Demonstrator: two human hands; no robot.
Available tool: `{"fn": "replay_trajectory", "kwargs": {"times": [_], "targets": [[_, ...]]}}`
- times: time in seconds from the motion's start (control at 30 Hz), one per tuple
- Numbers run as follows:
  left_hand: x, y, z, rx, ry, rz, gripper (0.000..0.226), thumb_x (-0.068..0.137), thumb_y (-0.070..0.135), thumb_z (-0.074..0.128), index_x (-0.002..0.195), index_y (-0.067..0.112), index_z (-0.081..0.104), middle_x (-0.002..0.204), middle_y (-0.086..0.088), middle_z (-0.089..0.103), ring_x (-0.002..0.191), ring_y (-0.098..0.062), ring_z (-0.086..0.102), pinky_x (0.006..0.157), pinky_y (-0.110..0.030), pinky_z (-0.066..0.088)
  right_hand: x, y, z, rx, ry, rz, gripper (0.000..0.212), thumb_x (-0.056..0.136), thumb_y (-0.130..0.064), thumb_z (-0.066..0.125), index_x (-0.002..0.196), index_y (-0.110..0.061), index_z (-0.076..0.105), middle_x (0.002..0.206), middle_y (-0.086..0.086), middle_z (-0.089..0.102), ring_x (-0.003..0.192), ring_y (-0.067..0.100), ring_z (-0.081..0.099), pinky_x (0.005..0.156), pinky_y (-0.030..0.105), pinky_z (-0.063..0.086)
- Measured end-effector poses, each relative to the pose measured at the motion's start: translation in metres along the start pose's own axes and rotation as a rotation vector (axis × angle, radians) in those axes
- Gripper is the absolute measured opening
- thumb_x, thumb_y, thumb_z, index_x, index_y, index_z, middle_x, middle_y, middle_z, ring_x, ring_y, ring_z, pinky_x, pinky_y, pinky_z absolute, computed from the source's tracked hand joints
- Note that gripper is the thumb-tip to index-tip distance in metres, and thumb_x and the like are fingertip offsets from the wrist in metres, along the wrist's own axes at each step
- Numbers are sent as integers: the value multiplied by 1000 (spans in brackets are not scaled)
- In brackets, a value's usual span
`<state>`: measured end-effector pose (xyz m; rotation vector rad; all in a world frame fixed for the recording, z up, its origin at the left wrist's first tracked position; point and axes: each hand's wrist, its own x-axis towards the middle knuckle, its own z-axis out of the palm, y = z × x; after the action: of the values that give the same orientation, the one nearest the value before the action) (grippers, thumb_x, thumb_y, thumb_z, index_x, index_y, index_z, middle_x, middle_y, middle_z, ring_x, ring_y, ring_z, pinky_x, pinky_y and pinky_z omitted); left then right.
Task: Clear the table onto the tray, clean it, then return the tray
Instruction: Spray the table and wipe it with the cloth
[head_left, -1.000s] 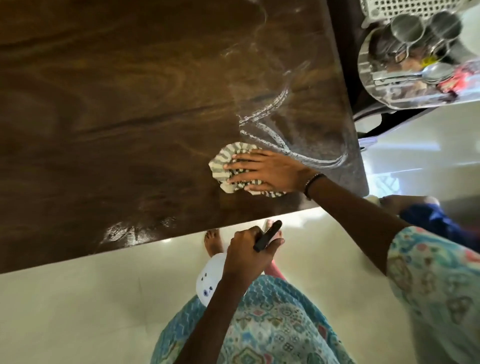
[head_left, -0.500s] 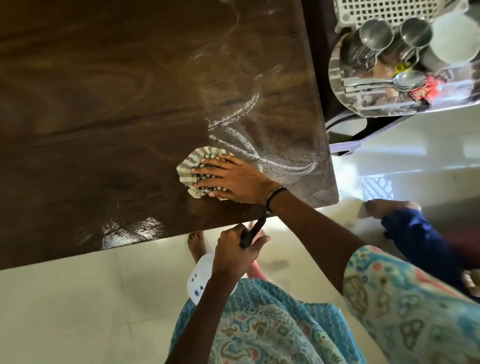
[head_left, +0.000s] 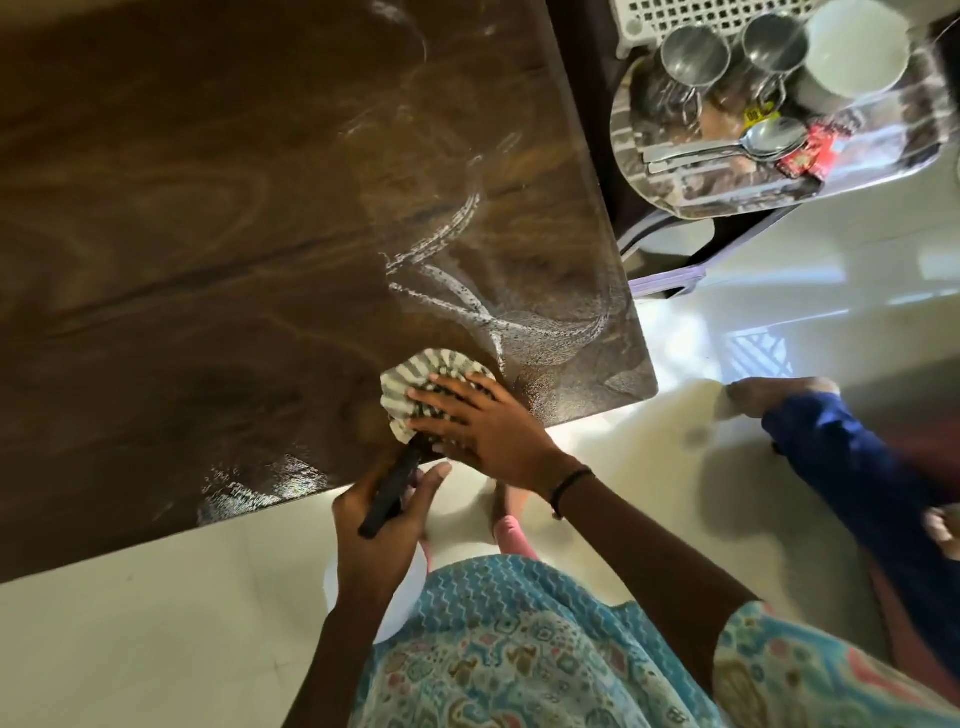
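My right hand (head_left: 483, 426) presses flat, fingers spread, on a crumpled grey-and-white striped cloth (head_left: 415, 376) near the front edge of the dark wooden table (head_left: 208, 208). Wet wipe streaks (head_left: 467, 312) curve across the wood just beyond the cloth. Just below the table edge, my left hand (head_left: 379, 535) grips a white spray bottle (head_left: 400, 597) by its black trigger head (head_left: 387, 493), which touches the table rim under the cloth. A shiny steel tray (head_left: 727, 208) sits off the table at the top right.
The tray holds two steel cups (head_left: 693, 49), a white bowl (head_left: 857, 47), spoons (head_left: 769, 137) and a red wrapper (head_left: 808, 156); it rests on a chair (head_left: 670, 280). Another person's leg in blue trousers (head_left: 857, 467) stretches over the pale floor at right.
My right hand has slid the cloth back toward the table's front edge. My left hand has lifted the bottle up until it meets the edge beside my right hand.
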<state>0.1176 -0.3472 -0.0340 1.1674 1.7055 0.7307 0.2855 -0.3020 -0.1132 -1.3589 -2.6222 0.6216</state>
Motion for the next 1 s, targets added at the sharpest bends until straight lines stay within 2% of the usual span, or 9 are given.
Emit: {"fn": "replay_trajectory", "kwargs": {"times": [0.13, 0.3, 0.4, 0.47, 0.53, 0.63, 0.73, 0.83, 1.0], "targets": [[10, 9, 2, -2, -1, 12, 15, 67, 30, 79, 75, 21, 69, 69, 12, 70, 72, -4, 65, 73, -7, 46, -50, 23, -6, -95, -26, 20, 43, 97, -41, 42, 138, -30, 49, 150, -4, 42, 140, 21, 37, 113, 40, 32], [17, 17, 13, -50, 14, -29, 13, 67, 35, 79, 71, 37, 67, 72, 22, 70, 76, 1, 66, 70, -3, 45, -26, 33, -17, -165, 40, 174, 41, 100, -40, 38, 138, -30, 48, 151, -4, 40, 140, 22, 36, 113, 39, 31], [19, 26, 24, 4, -38, 39, 22, 70, 30, 80, 70, 45, 64, 72, 29, 68, 77, 7, 65, 72, -3, 45, -8, 20, -11, -151, 23, 115, 41, 96, -35, 46, 137, -29, 50, 152, -4, 38, 142, 23, 33, 114, 42, 27], [19, 33, 32, 69, -85, 87, 20, 71, 34, 79, 70, 44, 62, 68, 32, 65, 74, 9, 64, 70, -1, 42, -19, 16, -10, -138, 25, 53, 35, 93, -33, 50, 125, -25, 61, 146, -2, 48, 138, 24, 40, 112, 43, 32], [17, 37, 42, 127, -133, 89, 13, 70, 45, 75, 73, 39, 64, 67, 25, 66, 74, 4, 65, 69, -3, 43, -41, 17, -13, -152, 62, 27, 30, 92, -34, 50, 112, -22, 69, 133, 0, 60, 130, 23, 50, 108, 39, 38], [17, 46, 64, 159, -243, 78, 30, 72, 49, 74, 84, 22, 72, 79, 8, 72, 78, -5, 66, 72, -15, 49, -75, 28, -16, -144, 135, 69, 27, 93, -35, 44, 108, -22, 62, 120, 2, 67, 123, 24, 53, 106, 36, 33], [21, 56, 88, 246, -335, 169, 30, 76, 42, 75, 80, 12, 70, 76, -2, 73, 76, -19, 66, 71, -28, 52, -94, 36, -14, -162, 6, 165, 38, 96, -37, 37, 117, -21, 64, 128, 3, 63, 127, 25, 53, 112, 37, 25], [23, 61, 107, 293, -372, 143, 37, 75, 45, 74, 74, 9, 65, 76, -8, 70, 78, -29, 65, 72, -37, 53, -97, 38, -9, -184, -136, 221, 46, 98, -40, 32, 133, -21, 56, 142, 1, 51, 138, 23, 41, 118, 38, 22], [18, 60, 116, 371, -391, 126, 34, 74, 43, 75, 69, 13, 61, 77, -10, 69, 78, -32, 65, 67, -33, 50, -96, 35, -11, -125, -13, 223, 46, 95, -33, 42, 137, -15, 51, 142, 6, 52, 135, 26, 44, 109, 41, 37]]}}
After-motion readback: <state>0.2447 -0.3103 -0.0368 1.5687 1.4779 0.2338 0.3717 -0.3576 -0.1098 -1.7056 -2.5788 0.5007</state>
